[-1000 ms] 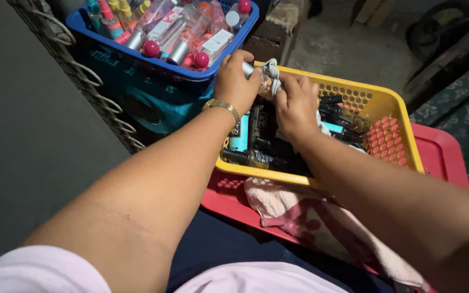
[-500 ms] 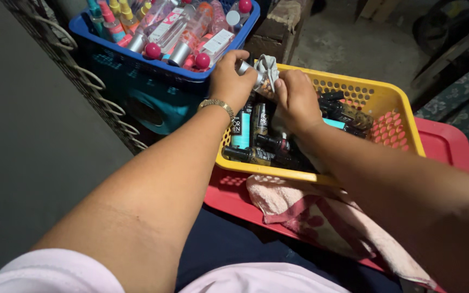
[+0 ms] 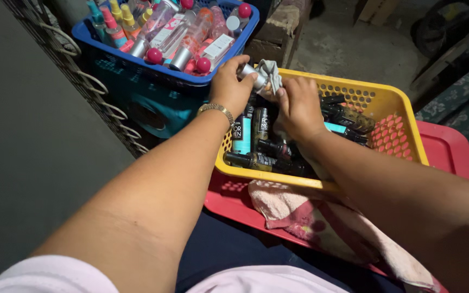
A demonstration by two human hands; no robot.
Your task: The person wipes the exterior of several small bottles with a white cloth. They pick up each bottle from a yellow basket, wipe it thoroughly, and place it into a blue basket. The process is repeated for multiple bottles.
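The left hand (image 3: 230,87) was curled around a small silver-capped bottle (image 3: 249,70), thumb and fingertips pinching its cap end, a gold bracelet (image 3: 217,110) sitting on the wrist behind them. The right hand (image 3: 298,106) was closed on a grey cloth (image 3: 270,73), which was bunched between its fingers and pressed against the bottle just beyond the left fingertips, so that bottle and cloth met in the space between the two hands. Both hands hovered over the far left corner of a yellow perforated basket (image 3: 403,116); directly beneath the fingers lay dark bottles with teal labels (image 3: 243,133), some upright and some on their sides. Beyond the left knuckles stood a blue basket (image 3: 137,59) crowded with clear spray bottles with pink and silver caps (image 3: 191,38). Under the yellow basket, towards the wrists, a red tray (image 3: 451,154) held it, and a pink towel (image 3: 299,211) hung over the tray's near edge.
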